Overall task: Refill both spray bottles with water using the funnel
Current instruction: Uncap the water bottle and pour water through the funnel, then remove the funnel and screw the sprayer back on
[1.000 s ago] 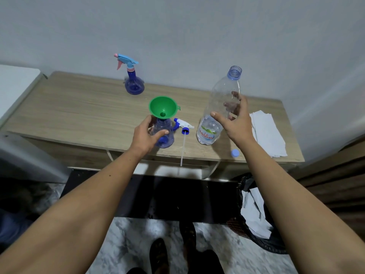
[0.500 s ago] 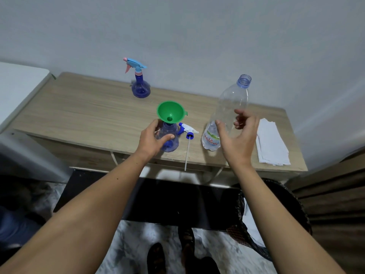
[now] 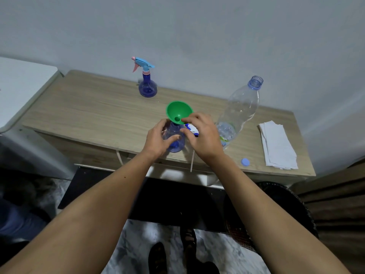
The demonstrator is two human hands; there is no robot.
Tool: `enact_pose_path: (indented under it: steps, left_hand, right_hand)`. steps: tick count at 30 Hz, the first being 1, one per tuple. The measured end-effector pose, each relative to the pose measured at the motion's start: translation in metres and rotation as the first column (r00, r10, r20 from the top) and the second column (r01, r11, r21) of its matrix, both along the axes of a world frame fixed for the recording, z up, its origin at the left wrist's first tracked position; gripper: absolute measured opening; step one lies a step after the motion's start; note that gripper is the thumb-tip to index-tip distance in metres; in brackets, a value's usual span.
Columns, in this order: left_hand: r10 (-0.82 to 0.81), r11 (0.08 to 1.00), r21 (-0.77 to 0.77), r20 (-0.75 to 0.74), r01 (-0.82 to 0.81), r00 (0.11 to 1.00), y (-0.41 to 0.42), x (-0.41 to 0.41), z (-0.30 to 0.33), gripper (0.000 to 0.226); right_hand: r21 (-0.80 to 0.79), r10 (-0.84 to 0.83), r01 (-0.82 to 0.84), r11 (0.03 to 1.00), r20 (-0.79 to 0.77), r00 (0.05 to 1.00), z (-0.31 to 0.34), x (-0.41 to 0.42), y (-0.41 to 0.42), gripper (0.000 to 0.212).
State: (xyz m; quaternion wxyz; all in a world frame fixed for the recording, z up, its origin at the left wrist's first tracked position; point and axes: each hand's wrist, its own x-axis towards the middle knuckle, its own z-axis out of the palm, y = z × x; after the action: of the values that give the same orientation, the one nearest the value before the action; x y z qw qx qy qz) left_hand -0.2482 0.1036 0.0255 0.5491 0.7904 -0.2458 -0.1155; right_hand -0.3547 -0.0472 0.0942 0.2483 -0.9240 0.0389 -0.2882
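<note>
A green funnel (image 3: 178,111) sits in the neck of an open clear-blue spray bottle (image 3: 174,142) near the table's front edge. My left hand (image 3: 158,138) grips that bottle's body. My right hand (image 3: 201,135) pinches the funnel's lower rim with thumb and forefinger. The bottle's white-and-blue spray head (image 3: 192,129) with its long tube lies just behind my right hand, mostly hidden. A second blue spray bottle (image 3: 147,87) with a light-blue trigger stands capped at the back. A large clear water bottle (image 3: 240,113), uncapped and nearly empty, stands to the right.
The wooden table (image 3: 94,113) stands against a grey wall. A blue bottle cap (image 3: 245,162) lies near the front right edge, beside a stack of white tissues (image 3: 277,147). A dark bin (image 3: 284,210) stands on the floor at right, and a white surface (image 3: 21,86) lies at left.
My right hand has let go of the water bottle and moved left to the funnel. The water bottle now stands on the table by itself. My left hand still holds the spray bottle.
</note>
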Motion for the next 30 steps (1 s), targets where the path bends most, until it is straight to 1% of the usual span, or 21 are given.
enact_pose_path:
  steps: [3, 5, 8, 10, 14, 18, 20, 25, 30]
  left_hand:
    - [-0.009, 1.000, 0.000, 0.009, 0.009, 1.000, 0.000, 0.002, -0.002, 0.059]
    - [-0.010, 1.000, -0.019, 0.007, 0.010, 1.000, 0.000, 0.002, -0.003, 0.060]
    - [-0.007, 0.999, -0.049, 0.000, 0.007, 1.000, 0.000, 0.002, -0.005, 0.064]
    - [-0.011, 0.998, -0.056, 0.002, 0.012, 1.000, -0.001, 0.002, -0.006, 0.062]
    - [-0.009, 0.998, -0.069, -0.006, 0.008, 1.000, 0.000, 0.003, -0.008, 0.059]
    - [-0.012, 0.997, -0.076, -0.014, 0.011, 1.000, 0.000, 0.004, -0.008, 0.061]
    - [-0.011, 0.997, -0.080, -0.006, 0.010, 1.000, 0.000, 0.004, -0.009, 0.060]
    - [-0.016, 0.996, -0.089, 0.001, 0.016, 1.000, 0.001, 0.003, -0.008, 0.059]
    - [-0.012, 0.995, -0.101, -0.009, 0.011, 1.000, 0.001, 0.002, -0.008, 0.059]
  right_hand:
    - [-0.058, -0.002, 0.003, 0.998, 0.008, 1.000, -0.002, 0.007, -0.006, 0.014]
    - [-0.084, 0.010, -0.009, 0.996, 0.012, 1.000, 0.001, 0.009, -0.010, 0.011]
    - [-0.097, 0.023, -0.020, 0.995, 0.027, 0.999, 0.007, 0.011, -0.013, 0.010]
    - [-0.087, 0.036, -0.033, 0.996, 0.034, 0.999, 0.012, 0.013, -0.016, 0.011]
    - [-0.112, 0.084, -0.086, 0.990, -0.017, 0.996, 0.018, 0.016, -0.020, 0.011]
    - [-0.126, 0.094, -0.096, 0.987, -0.023, 0.995, 0.016, 0.016, -0.021, 0.010]
    - [-0.091, 0.076, -0.076, 0.993, -0.008, 0.997, 0.016, 0.017, -0.022, 0.009]
    - [0.059, -0.003, -0.002, 0.998, 0.087, 0.996, 0.024, 0.024, -0.032, 0.007]
    - [0.219, -0.144, 0.119, 0.968, 0.099, 0.985, 0.024, 0.039, -0.039, 0.007]
